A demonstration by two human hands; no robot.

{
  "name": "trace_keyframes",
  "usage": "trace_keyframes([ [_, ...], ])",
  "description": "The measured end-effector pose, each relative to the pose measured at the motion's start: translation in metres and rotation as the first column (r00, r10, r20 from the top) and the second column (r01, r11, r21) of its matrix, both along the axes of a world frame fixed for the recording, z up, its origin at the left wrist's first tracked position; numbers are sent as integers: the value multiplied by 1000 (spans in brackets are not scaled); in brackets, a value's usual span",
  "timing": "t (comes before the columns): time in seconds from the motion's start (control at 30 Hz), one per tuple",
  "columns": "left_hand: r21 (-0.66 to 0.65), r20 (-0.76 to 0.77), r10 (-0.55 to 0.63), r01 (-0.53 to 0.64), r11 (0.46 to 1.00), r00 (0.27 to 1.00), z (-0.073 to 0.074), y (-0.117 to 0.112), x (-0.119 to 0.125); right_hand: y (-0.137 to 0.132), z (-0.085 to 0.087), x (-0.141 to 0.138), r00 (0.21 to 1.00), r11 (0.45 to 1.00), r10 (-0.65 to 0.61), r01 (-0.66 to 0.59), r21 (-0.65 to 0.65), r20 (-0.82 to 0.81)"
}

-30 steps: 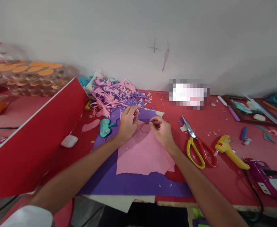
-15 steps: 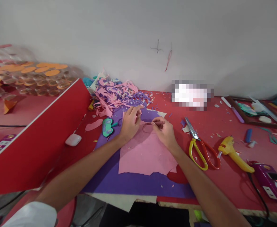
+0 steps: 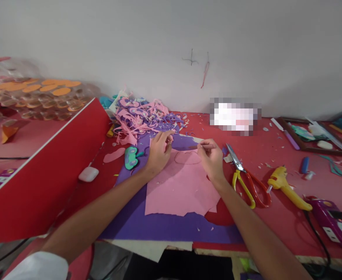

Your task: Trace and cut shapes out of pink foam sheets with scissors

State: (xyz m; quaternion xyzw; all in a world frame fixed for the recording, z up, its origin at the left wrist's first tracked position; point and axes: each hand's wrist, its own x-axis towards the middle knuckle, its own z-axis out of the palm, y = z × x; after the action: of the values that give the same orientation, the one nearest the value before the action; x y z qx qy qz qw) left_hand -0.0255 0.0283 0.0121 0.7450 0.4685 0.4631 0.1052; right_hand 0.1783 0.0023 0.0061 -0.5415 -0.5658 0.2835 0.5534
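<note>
A pink paper sheet [image 3: 179, 188] lies on a purple sheet [image 3: 159, 225] on the red table. A thin drawn outline [image 3: 187, 157] shows near the pink sheet's far edge. My left hand [image 3: 158, 151] rests on that far edge, fingers curled and pressing the paper down. My right hand [image 3: 211, 157] sits at the outline's right end with thumb and fingers pinched together; a thin dark thing seems to be in the pinch, too small to name.
Yellow-and-red scissors [image 3: 243, 177] lie right of my right hand, then a yellow glue gun [image 3: 286, 186] and a purple device [image 3: 331, 221]. Pink and purple scraps [image 3: 143, 116] pile at the back. A green cut-out [image 3: 130, 156], a white case [image 3: 86, 174] and a red board [image 3: 42, 171] are at left.
My right hand has moved right, away from my left hand, to the right end of the drawn outline, which now shows in full. My left hand stayed put.
</note>
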Motion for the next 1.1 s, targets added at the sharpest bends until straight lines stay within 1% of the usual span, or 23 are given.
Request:
trace_keyframes([
  [0.13, 8, 10, -10, 10, 1000, 1000, -1, 1, 0, 1, 1, 7, 990, 996, 84, -80, -41, 111],
  [0.23, 6, 9, 0, 0, 1000, 1000, -1, 1, 0, 1, 2, 6, 986, 995, 99, -94, -44, 137],
  [0.33, 0, -8, 7, -7, 1000, 1000, 0, 1, 0, -1, 6, 6, 987, 998, 62, -57, -36, 151],
  [0.47, 5, -3, -4, 4, 1000, 1000, 1, 0, 0, -4, 16, 11, 990, 999, -33, 30, 26, 139],
  [0.5, 7, 0, -5, 5, 1000, 1000, 1, 0, 0, -5, 19, 13, 990, 999, -46, 43, 24, 132],
  [0.57, 9, 3, -7, 7, 1000, 1000, 0, -1, -1, -6, 22, 19, 992, 999, -45, 48, -19, 117],
  [0.67, 9, 9, -10, 10, 1000, 1000, -1, 0, -1, -4, 22, 31, 997, 996, -38, 44, -82, 73],
  [0.83, -4, 31, -29, 30, 1000, 999, -2, -1, -1, 5, 16, 48, 993, 993, -118, 118, -28, -12],
  [0.9, -8, 37, -34, 34, 999, 999, -1, -1, 0, 6, 15, 49, 995, 995, -96, 96, -10, -27],
  [0.97, -10, 41, -35, 36, 999, 999, 0, -1, 0, 4, 16, 46, 1000, 1000, -19, 19, 3, -9],
  [1.03, -9, 43, -38, 39, 999, 998, 0, -2, 0, 2, 18, 41, 996, 998, 64, -65, 14, 54],
  [1.1, -9, 36, -43, 43, 999, 998, 1, -2, -1, 1, 19, 38, 979, 993, 107, -113, 22, 175],
])
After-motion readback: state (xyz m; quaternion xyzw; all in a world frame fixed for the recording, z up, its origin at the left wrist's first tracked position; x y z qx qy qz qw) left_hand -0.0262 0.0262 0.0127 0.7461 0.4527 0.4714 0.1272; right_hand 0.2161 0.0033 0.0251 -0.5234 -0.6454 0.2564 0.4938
